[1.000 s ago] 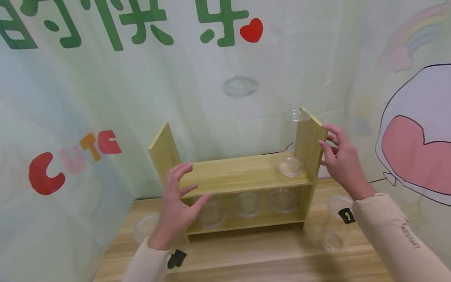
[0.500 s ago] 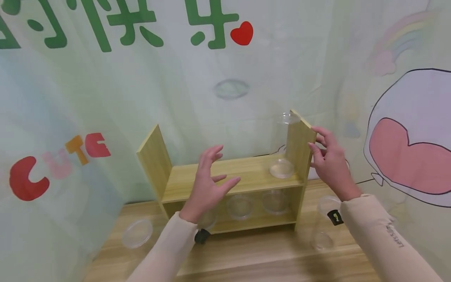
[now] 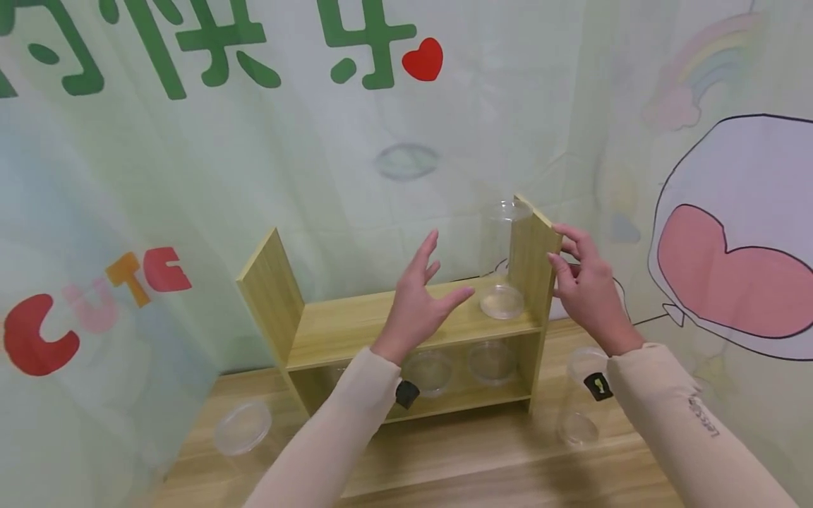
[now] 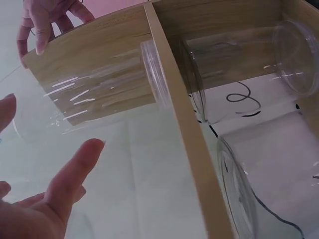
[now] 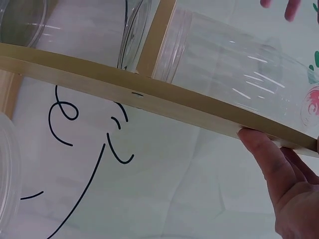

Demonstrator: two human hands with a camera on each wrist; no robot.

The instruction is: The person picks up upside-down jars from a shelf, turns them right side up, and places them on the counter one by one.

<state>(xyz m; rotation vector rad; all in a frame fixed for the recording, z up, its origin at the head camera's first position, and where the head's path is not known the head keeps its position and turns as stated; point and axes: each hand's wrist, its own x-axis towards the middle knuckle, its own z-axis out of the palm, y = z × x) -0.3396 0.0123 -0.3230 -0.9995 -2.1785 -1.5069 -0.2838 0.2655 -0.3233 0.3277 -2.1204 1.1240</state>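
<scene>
A two-tier wooden shelf with raised side panels stands on the table. My right hand grips the upper edge of its right panel, thumb at the front and fingers bent over the edge. A clear plastic jar stands upright on the top board, close to that panel. To the left of this jar, my left hand hovers with fingers and thumb spread and nothing between them. The left wrist view shows the jar just beyond the left thumb, apart from it.
Several clear jars sit in the lower tier, including a middle jar and a right jar; my left sleeve partly covers this tier. Another jar stands right of the shelf, and one stands left. A printed curtain hangs behind.
My left hand has moved rightward over the shelf toward the jar on the top board. My right hand stays at the right panel. The head view has shifted slightly right.
</scene>
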